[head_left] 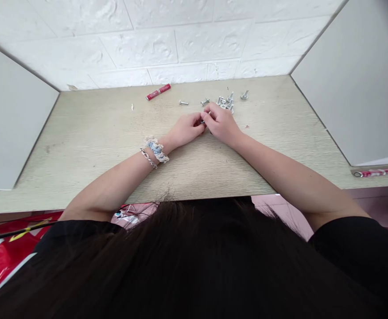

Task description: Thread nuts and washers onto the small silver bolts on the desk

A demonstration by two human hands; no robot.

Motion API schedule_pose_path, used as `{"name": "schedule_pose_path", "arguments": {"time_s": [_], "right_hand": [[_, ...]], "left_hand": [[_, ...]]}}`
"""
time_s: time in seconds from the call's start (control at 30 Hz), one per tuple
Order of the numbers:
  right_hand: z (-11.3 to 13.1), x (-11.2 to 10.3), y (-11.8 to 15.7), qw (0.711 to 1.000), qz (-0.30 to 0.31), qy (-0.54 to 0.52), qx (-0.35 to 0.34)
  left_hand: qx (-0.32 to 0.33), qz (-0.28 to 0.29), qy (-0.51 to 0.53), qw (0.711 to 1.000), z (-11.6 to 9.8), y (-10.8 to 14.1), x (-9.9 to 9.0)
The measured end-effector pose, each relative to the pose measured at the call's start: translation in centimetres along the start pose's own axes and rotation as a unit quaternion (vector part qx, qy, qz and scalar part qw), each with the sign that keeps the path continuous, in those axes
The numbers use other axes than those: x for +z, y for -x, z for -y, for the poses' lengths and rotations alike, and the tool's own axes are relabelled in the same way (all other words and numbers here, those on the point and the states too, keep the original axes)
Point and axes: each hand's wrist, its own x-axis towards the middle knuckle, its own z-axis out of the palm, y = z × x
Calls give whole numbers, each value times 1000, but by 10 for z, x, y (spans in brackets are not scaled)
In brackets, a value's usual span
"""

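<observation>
My left hand [190, 127] and my right hand [221, 123] meet above the board, their fingers pinched together. Between the fingertips shows a bit of a small metal fastener [202, 121]; fingers cover most of it, so I cannot tell its exact form. Just beyond my right hand lies a cluster of silver bolts and nuts [223, 105]. A bolt [205, 102] rests right behind the fingertips, and another bolt [183, 103] lies on its side farther left. One more bolt with a washer-like ring [245, 95] sits apart at the right.
The pale wooden tabletop [97, 128] ends at a white brick-patterned wall [210, 44], with grey panels on both sides. A red tube [158, 92] lies near the wall; another red tube [378, 172] is at the right front edge. A white scrap [132, 106] lies at left.
</observation>
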Motion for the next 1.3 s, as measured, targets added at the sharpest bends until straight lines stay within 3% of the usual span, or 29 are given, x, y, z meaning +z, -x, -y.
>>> {"name": "schedule_pose_path", "arguments": {"time_s": [0.33,1.3], "right_hand": [[-6,-1,-2,999,52,1,6],[-4,-3,-1,998,59,-5,9]], "left_hand": [[-17,5,-58,998,-6,2,-2],[-15,7,-79,997,-5,2,-3]]}}
